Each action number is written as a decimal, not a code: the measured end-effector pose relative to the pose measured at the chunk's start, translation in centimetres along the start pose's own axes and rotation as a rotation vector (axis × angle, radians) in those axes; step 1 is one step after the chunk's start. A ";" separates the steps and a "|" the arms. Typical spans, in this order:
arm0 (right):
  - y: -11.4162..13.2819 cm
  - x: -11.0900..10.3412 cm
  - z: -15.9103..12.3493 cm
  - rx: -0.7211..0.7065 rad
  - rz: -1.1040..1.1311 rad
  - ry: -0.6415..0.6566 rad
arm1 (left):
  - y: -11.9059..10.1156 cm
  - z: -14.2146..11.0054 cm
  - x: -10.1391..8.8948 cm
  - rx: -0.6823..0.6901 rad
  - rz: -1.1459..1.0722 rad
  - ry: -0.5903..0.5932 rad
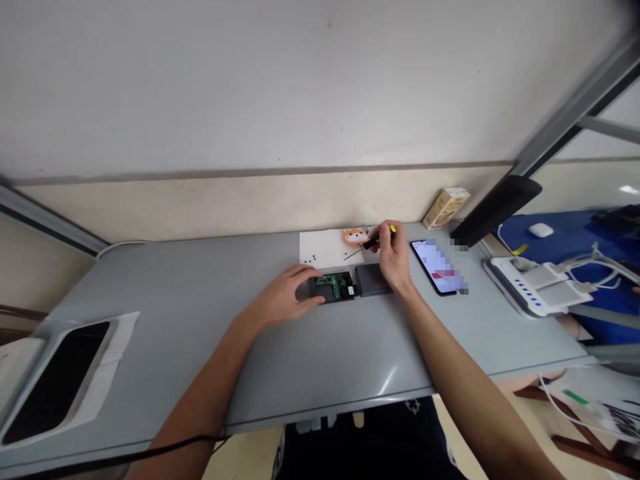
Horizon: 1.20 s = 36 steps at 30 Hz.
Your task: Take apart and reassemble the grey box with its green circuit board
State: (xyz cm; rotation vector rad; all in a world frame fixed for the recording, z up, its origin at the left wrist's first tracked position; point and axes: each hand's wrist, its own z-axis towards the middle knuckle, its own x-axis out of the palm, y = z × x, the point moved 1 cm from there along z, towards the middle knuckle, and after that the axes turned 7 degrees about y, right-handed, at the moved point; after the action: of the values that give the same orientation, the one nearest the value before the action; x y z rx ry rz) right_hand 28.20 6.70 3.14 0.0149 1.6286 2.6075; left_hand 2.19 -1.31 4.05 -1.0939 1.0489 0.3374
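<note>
Black case lies on the bench, its left end pinched by the left hand, thumb and fingers wide apart. If that hand slips, the case could slide. Tiny dark bits, maybe screws, could roll away if the white paper gets bumped. The right hand pinches a screwdriver; a slip of its thin tip could scratch the green board. The case looks open: flat dark part left, green board right, with a dark box just beside.
</note>
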 end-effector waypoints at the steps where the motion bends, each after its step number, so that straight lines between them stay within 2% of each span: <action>1: -0.4 0.0 -0.2 0.012 -0.011 0.004 | 0.0 0.2 0.2 0.025 0.029 -0.033; 5: -1.1 -0.1 -0.3 0.019 -0.055 -0.017 | 0.2 0.8 0.9 0.108 0.105 -0.159; 9: -0.4 -0.3 -0.3 0.013 -0.078 -0.091 | 0.4 0.9 0.9 0.104 0.123 -0.272; 15: 1.3 0.6 -0.9 0.033 0.139 -0.065 | 0.8 1.1 1.2 0.048 0.075 -0.411; 19: 1.6 1.9 -1.6 0.121 0.298 0.021 | 1.3 1.3 1.9 0.047 0.011 -0.406; 24: 1.4 2.6 -2.0 0.165 0.337 0.045 | 1.7 1.5 2.2 0.074 -0.038 -0.389; 32: 1.6 2.4 -2.0 0.107 0.296 0.073 | 1.4 1.5 2.0 0.101 0.030 -0.410; 36: 1.8 2.5 -2.1 0.094 0.263 0.084 | 1.1 1.2 1.6 0.056 0.082 -0.342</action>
State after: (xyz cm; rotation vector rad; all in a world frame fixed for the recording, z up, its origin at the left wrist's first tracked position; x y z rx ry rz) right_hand 25.56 4.23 3.74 0.1356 1.8958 2.7492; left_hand 2.89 -0.19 2.19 -0.9057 0.7943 0.5375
